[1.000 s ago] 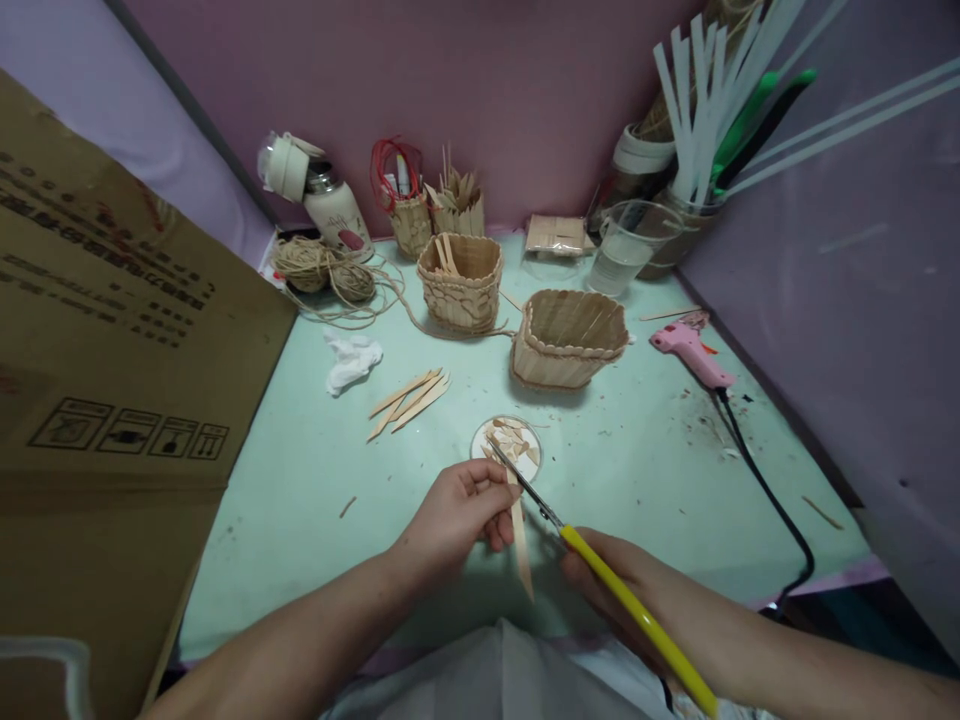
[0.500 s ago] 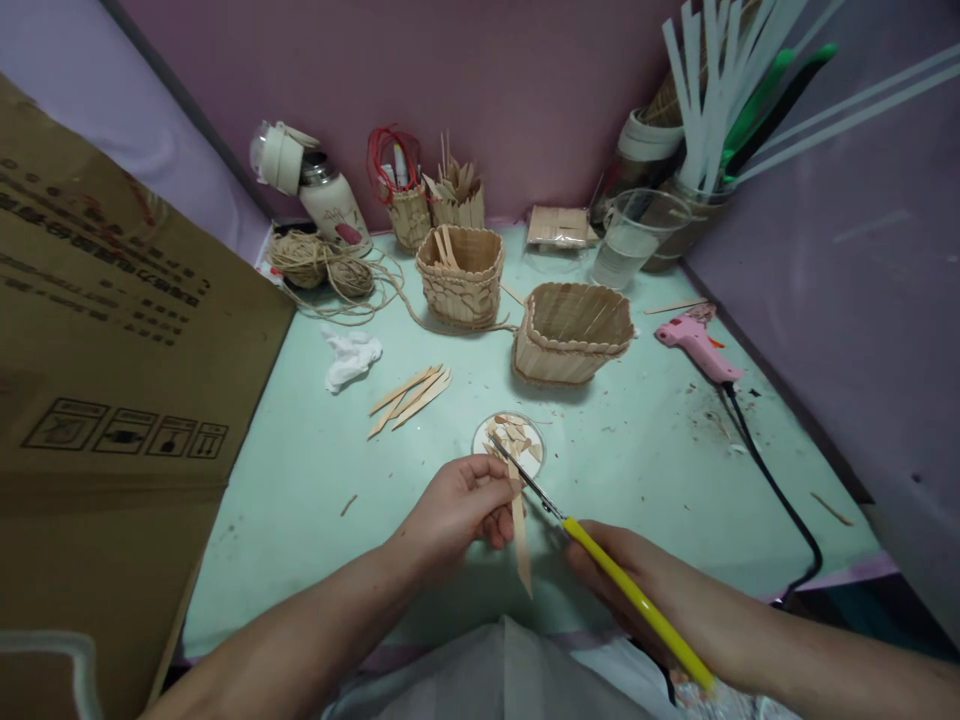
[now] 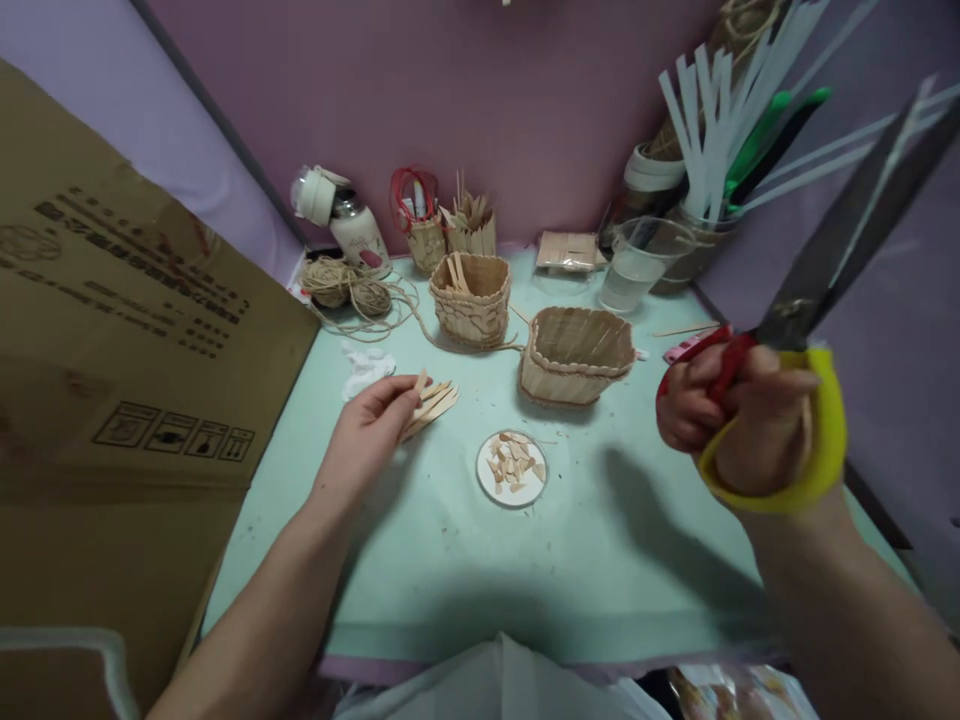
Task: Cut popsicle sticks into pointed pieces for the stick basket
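My left hand [image 3: 367, 430] is over a small pile of pointed wooden craft sticks [image 3: 441, 402], its thumb and fingers pinching a craft stick [image 3: 421, 380] whose end pokes up. My right hand [image 3: 761, 420] is raised at the right, wrapped round the red and yellow handles of a large pair of scissors [image 3: 832, 240]. The blades point up and to the right, slightly apart, close to the camera. Small cut wood tips lie in a round white dish [image 3: 484, 488] at mid-table, between the two hands.
Two stick baskets, one [image 3: 472, 315] holding sticks and the other [image 3: 574, 380] nearer, stand behind the dish. A tissue [image 3: 367, 368], twine [image 3: 330, 283] and a bottle [image 3: 364, 235] are at left. A cup of water [image 3: 630, 280] stands back right; a cardboard box [image 3: 172, 380] borders the left.
My left hand has moved from above the dish to the stick pile; the cut stick it held is gone from view. My right hand has lifted the scissors up and right, turning the blades upward.
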`<state>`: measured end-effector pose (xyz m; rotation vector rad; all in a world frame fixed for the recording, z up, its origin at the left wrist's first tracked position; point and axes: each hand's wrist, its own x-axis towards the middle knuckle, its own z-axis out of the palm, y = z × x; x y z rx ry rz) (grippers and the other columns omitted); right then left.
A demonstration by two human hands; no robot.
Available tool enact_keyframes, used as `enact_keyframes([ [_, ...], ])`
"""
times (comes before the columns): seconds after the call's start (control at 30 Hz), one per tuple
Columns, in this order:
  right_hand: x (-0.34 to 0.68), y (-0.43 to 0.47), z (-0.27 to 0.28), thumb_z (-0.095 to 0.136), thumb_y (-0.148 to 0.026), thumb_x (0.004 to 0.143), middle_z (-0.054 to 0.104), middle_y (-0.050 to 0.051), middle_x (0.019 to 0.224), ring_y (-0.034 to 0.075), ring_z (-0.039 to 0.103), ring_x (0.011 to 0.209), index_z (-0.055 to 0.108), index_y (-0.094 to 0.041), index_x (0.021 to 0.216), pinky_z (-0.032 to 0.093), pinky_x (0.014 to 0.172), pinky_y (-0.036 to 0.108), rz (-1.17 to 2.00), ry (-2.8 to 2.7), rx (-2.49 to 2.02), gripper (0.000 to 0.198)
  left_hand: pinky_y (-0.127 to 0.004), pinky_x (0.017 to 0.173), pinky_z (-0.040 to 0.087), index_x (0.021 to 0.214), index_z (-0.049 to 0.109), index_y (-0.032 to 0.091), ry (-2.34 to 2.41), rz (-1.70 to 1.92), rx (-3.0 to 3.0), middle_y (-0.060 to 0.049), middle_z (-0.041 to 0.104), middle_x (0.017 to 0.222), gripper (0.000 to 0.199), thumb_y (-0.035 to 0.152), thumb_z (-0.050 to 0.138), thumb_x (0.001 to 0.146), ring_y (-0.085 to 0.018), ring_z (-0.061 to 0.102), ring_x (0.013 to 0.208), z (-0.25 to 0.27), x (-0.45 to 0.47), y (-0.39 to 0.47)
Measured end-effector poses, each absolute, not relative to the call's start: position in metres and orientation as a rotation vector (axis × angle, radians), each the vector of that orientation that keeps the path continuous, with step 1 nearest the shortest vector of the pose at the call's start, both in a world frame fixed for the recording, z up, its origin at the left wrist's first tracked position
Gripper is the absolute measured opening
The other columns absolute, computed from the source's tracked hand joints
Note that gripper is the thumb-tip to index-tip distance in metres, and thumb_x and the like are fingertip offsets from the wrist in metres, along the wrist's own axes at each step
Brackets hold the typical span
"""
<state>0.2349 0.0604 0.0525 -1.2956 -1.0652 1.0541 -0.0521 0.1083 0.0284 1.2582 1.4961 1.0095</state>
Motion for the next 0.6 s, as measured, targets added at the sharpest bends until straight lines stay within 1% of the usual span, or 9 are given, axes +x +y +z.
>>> enact_keyframes([
  [0.1, 0.234, 0.08, 0.05, 0.055, -0.077, 0.069, 0.023, -0.009, 0.051, 0.008, 0.014, 0.04, 0.04, -0.027, 0.068, 0.012, 0.04, 0.026, 0.966, -0.901, -1.041, 0.052, -0.026, 0.081, 0.042, 0.095, 0.072, 0.02, 1.642, 1.024, 1.593, -0.005, 0.069, 0.099, 0.025, 0.037, 0.059, 0.081, -0.018, 0.059, 0.092, 0.026, -0.065, 0.119],
  [0.2, 0.234, 0.086, 0.037, 0.055, -0.075, 0.072, 0.022, -0.01, 0.051, 0.008, 0.011, 0.04, 0.041, -0.027, 0.068, 0.01, 0.04, 0.026, 0.947, -0.855, -1.012, 0.05, -0.032, 0.09, 0.041, 0.096, 0.072, 0.018, 1.666, 0.831, 1.84, -0.008, 0.069, 0.106, 0.027, 0.034, 0.055, 0.082, -0.022, 0.058, 0.102, 0.023, -0.072, 0.127],
  [0.27, 0.236, 0.087, 0.027, 0.055, -0.073, 0.073, 0.022, -0.01, 0.052, 0.008, 0.012, 0.04, 0.041, -0.026, 0.07, 0.011, 0.04, 0.025, 0.949, -0.857, -1.01, 0.049, -0.033, 0.092, 0.04, 0.098, 0.072, 0.019, 1.651, 0.754, 1.869, -0.009, 0.068, 0.109, 0.028, 0.033, 0.054, 0.082, -0.023, 0.058, 0.104, 0.023, -0.075, 0.131],
  [0.3, 0.237, 0.088, 0.022, 0.054, -0.072, 0.075, 0.022, -0.01, 0.053, 0.008, 0.013, 0.04, 0.041, -0.026, 0.07, 0.012, 0.04, 0.025, 0.944, -0.861, -1.01, 0.048, -0.032, 0.09, 0.041, 0.097, 0.072, 0.019, 1.651, 0.77, 1.846, -0.009, 0.069, 0.108, 0.028, 0.033, 0.055, 0.082, -0.023, 0.059, 0.103, 0.025, -0.075, 0.133],
  [0.37, 0.238, 0.087, 0.016, 0.054, -0.07, 0.077, 0.022, -0.01, 0.054, 0.008, 0.014, 0.04, 0.041, -0.026, 0.071, 0.014, 0.04, 0.024, 0.94, -0.875, -1.022, 0.047, -0.028, 0.081, 0.044, 0.095, 0.072, 0.019, 1.661, 0.88, 1.765, -0.008, 0.07, 0.102, 0.026, 0.034, 0.057, 0.08, -0.02, 0.061, 0.095, 0.032, -0.073, 0.139],
  [0.43, 0.239, 0.087, 0.013, 0.054, -0.07, 0.077, 0.023, -0.01, 0.054, 0.008, 0.016, 0.041, 0.041, -0.025, 0.07, 0.015, 0.039, 0.024, 0.953, -0.877, -1.031, 0.047, -0.024, 0.068, 0.044, 0.091, 0.071, 0.018, 1.653, 1.02, 1.686, -0.005, 0.07, 0.087, 0.024, 0.034, 0.061, 0.077, -0.016, 0.061, 0.077, 0.043, -0.069, 0.148],
  [0.47, 0.239, 0.087, 0.013, 0.054, -0.07, 0.077, 0.023, -0.01, 0.054, 0.007, 0.016, 0.041, 0.042, -0.025, 0.07, 0.015, 0.039, 0.023, 0.971, -0.875, -1.034, 0.048, -0.022, 0.061, 0.042, 0.088, 0.071, 0.017, 1.644, 1.082, 1.662, -0.003, 0.068, 0.077, 0.023, 0.035, 0.062, 0.076, -0.014, 0.057, 0.068, 0.05, -0.066, 0.154],
  [0.53, 0.238, 0.087, 0.012, 0.056, -0.07, 0.076, 0.025, -0.009, 0.054, 0.007, 0.018, 0.041, 0.042, -0.024, 0.07, 0.016, 0.039, 0.023, 1.012, -0.87, -1.03, 0.048, -0.021, 0.05, 0.035, 0.077, 0.068, 0.016, 1.637, 1.188, 1.666, 0.001, 0.058, 0.059, 0.021, 0.036, 0.063, 0.075, -0.01, 0.047, 0.053, 0.062, -0.059, 0.168],
  [0.6, 0.238, 0.088, 0.01, 0.057, -0.07, 0.075, 0.025, -0.01, 0.053, 0.007, 0.018, 0.04, 0.042, -0.024, 0.068, 0.016, 0.038, 0.022, 1.03, -0.87, -1.019, 0.048, -0.021, 0.048, 0.032, 0.065, 0.063, 0.015, 1.657, 1.263, 1.75, 0.004, 0.048, 0.049, 0.026, 0.039, 0.062, 0.076, -0.009, 0.041, 0.048, 0.072, -0.05, 0.187],
])
